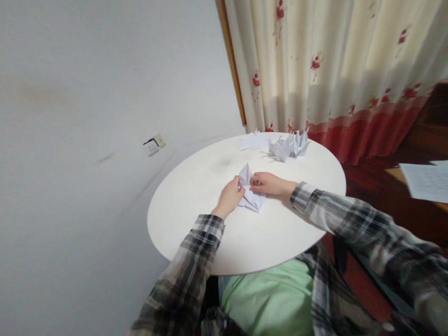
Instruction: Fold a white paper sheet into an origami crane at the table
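A partly folded piece of white paper (253,200) rests on the round white table (181,213), with one pointed flap standing up at its far end. My left hand (231,193) pinches its left side, the thumb lying along the paper. From the right, my right hand (267,182) grips the opposite side with bent fingers, partly hiding the folds. Farther back on the table stand several folded white paper figures (281,149) with pointed tips. Some flat white paper (253,140) lies beside them at the far edge.
A pale wall (81,202) with a socket (151,147) runs along the table's left. Behind the table hangs a cream and red flowered curtain (316,76). At the right, printed sheets (430,183) lie on a wooden surface.
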A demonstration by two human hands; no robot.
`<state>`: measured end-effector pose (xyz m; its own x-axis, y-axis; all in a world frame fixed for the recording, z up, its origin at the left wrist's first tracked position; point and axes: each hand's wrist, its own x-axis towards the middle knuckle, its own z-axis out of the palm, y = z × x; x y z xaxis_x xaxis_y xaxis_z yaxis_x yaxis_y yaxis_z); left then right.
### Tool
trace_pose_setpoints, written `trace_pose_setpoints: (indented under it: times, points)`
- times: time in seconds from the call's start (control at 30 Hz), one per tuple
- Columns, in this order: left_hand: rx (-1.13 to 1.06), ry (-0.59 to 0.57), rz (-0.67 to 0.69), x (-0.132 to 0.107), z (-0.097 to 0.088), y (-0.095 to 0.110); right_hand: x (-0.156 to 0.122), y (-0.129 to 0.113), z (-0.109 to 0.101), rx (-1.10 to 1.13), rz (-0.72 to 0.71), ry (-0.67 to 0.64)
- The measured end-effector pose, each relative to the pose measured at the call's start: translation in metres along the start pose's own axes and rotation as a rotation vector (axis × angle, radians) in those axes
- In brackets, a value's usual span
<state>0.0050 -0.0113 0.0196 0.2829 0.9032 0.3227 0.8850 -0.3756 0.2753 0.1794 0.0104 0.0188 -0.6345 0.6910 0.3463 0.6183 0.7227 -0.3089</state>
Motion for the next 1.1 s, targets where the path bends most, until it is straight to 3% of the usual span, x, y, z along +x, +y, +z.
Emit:
trace_pose_setpoints:
  times: [0.8, 1.1]
  points:
    - [0.0, 0.042, 0.047, 0.0004, 0.0037, -0.0045, 0.0004, 0.0012, 0.0019, 0.022, -0.002, 0.027]
    - [0.019, 0.044, 0.003, 0.0002, 0.0026, -0.0022, 0.001, 0.0023, 0.0039, 0.035, -0.01, 0.037]
